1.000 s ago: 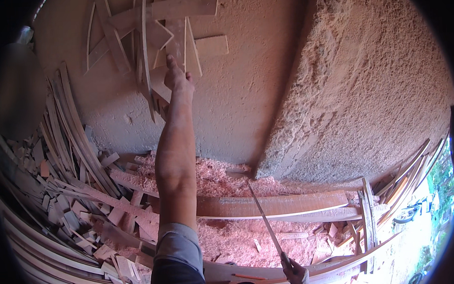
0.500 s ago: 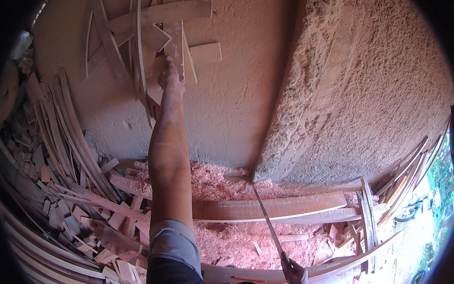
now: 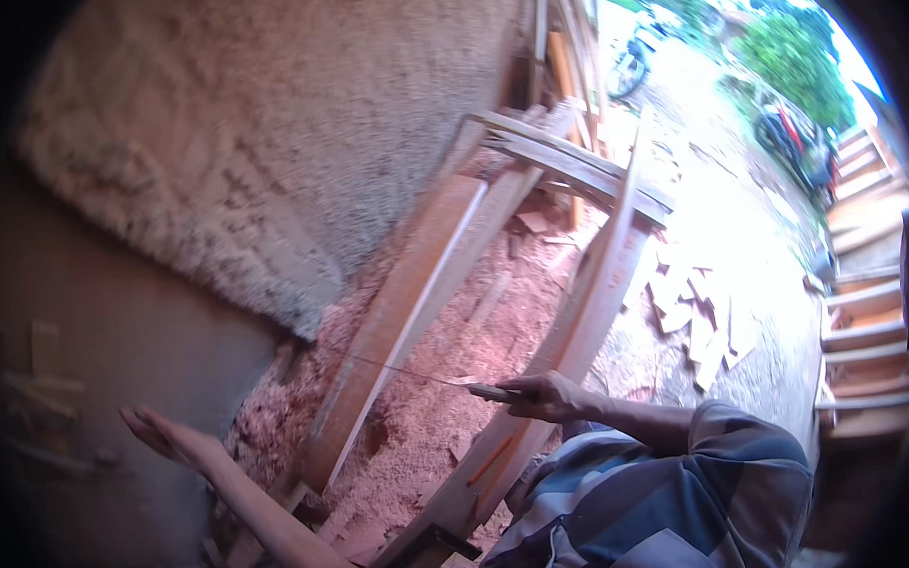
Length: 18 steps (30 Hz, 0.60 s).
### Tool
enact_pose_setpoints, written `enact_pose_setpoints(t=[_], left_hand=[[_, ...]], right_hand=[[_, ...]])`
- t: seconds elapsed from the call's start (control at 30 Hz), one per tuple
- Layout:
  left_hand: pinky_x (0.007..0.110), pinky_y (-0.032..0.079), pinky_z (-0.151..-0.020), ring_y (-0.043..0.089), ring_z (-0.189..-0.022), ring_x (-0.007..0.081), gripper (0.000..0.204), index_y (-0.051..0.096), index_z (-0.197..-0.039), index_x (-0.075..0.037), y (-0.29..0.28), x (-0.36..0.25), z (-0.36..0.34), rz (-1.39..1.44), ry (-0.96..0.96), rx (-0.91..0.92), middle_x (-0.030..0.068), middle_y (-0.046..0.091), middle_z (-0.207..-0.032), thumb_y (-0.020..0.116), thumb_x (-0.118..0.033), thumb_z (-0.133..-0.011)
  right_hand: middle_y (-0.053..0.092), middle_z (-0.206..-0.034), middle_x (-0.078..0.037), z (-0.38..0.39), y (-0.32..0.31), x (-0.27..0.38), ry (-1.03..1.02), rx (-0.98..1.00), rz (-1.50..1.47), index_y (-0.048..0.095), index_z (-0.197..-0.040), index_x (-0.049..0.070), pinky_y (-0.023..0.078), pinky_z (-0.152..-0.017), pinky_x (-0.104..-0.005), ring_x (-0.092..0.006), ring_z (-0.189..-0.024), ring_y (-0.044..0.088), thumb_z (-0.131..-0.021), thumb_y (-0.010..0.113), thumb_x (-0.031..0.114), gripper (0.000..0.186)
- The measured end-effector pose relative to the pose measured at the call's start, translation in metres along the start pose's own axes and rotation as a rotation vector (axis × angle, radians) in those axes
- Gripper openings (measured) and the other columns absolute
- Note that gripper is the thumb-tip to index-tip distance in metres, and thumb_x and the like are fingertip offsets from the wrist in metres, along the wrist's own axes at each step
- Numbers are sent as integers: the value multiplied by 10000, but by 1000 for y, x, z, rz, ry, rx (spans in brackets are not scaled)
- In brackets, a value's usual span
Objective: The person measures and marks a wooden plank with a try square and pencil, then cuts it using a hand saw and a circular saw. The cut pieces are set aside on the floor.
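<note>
Head view is turned sideways across a woodworking spot, and both of the person's arms are seen. The right hand [image 3: 543,394] is clenched around the handle of a thin metal rod [image 3: 402,371], a long, slender tool whose shaft runs leftward from the fist. The rod is held low over a bed of reddish sawdust [image 3: 448,384], and its far tip ends near the lower part of a long wooden plank [image 3: 401,321]; whether the tip touches the plank cannot be told. The left hand [image 3: 159,434] is stretched out to the left with the fingers extended and nothing grasped, and it is seen against a smooth, brownish wall [image 3: 96,337]; whether the wall is touched cannot be told.

The plank is laid slanting from the lower left up toward the upper right. A second, curved plank [image 3: 595,279] is set just beside the right hand, between the sawdust and the striped sleeve [image 3: 681,476] of the person's shirt. Above the smooth wall, a rough plastered wall [image 3: 269,120] is seen. Further boards [image 3: 570,155] are stacked across the far ends of the two planks. Small wood offcuts [image 3: 696,316] are scattered on the pale ground to the right, and stacked timber [image 3: 861,320] is seen along the right rim. Parked motorbikes [image 3: 790,132] and green foliage are seen in the bright distance.
</note>
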<state>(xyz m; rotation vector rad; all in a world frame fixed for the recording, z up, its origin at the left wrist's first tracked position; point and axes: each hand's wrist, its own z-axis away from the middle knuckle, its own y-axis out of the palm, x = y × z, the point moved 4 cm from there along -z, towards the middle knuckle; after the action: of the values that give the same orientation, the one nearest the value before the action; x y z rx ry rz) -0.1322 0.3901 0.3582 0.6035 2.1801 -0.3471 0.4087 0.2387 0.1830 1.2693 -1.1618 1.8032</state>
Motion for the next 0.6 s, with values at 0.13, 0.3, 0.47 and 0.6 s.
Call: enact_pose_setpoints(t=[0.13,0.3,0.47,0.6], left_hand=[[477,333,-1225,389,-1494,368,630,401,-1562,16,33,-3,197,-230,-200,523,259,374,-1613,390,-443,-1130],[499,345,-1200,438,-1446,390,728,465,-1501,45,82,-42,424,-323,-186,1158,274,438,-1557,566,-518,-1050],[517,340,-1195,465,-1421,422,900,469,-1500,35,175,-113,563,-331,262,1350,276,477,-1537,739,-573,-893],[523,385,-1159,503,-1388,421,932,405,-1543,-7,252,-147,629,-482,293,1461,267,534,-1488,849,-386,-816]], right_hand=[[726,-1211,-107,25,-40,-1,47,-27,-130,518,-1528,77,525,-950,-371,-164,-1106,659,-1016,709,248,573],[660,-1345,-116,74,-127,6,-16,-106,-312,405,-1599,76,469,-1041,-371,-172,-1217,600,-1026,693,263,668],[660,-1296,-131,135,-243,1,-201,-136,-481,374,-1602,12,498,-943,-346,-183,-1046,592,-938,771,384,858],[687,-1224,-211,211,-339,4,-486,-360,-147,398,-1583,-1,551,-764,-350,-232,-851,657,-856,821,270,883]])
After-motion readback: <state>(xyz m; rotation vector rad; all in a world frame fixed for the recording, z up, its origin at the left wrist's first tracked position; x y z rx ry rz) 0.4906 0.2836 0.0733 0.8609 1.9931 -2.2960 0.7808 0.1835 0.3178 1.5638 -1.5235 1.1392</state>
